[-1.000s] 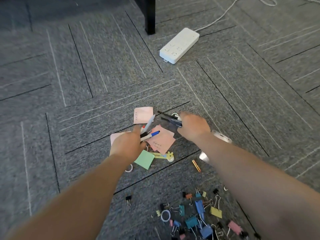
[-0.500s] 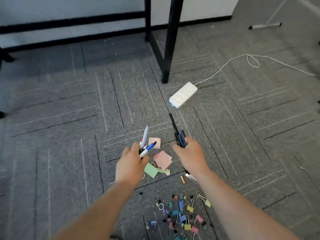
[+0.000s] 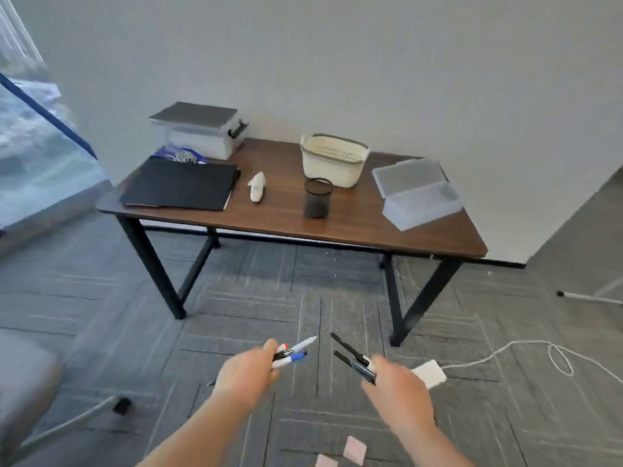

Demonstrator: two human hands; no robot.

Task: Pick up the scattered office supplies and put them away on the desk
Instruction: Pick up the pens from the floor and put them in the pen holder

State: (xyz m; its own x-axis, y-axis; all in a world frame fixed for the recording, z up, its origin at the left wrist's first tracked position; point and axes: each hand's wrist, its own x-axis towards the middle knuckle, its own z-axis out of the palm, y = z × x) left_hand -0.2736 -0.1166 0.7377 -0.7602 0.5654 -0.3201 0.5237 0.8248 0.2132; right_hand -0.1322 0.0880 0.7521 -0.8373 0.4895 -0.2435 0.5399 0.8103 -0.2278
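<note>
My left hand (image 3: 244, 375) is closed around a bunch of markers (image 3: 294, 352) with red, blue and white tips pointing up and right. My right hand (image 3: 397, 389) grips several dark pens (image 3: 350, 357) that point up and left. Both hands hover over the carpet in front of a brown wooden desk (image 3: 276, 210). On the desk stand a black mesh pen cup (image 3: 318, 198), a cream basket (image 3: 333, 159) and a clear lidded box (image 3: 419, 193). Two pink sticky notes (image 3: 354, 449) lie on the floor at the bottom edge.
A black folder (image 3: 180, 188), a white stapler-like item (image 3: 258, 187) and a grey-lidded storage box (image 3: 199, 129) sit on the desk's left half. A white power strip (image 3: 429, 375) with its cord (image 3: 526, 352) lies on the floor at right. A grey chair (image 3: 20, 382) is at left.
The view has lifted from the floor clutter to the desk. Both hands rose with it, still holding the markers and the pens; the binder clips have dropped out of sight.
</note>
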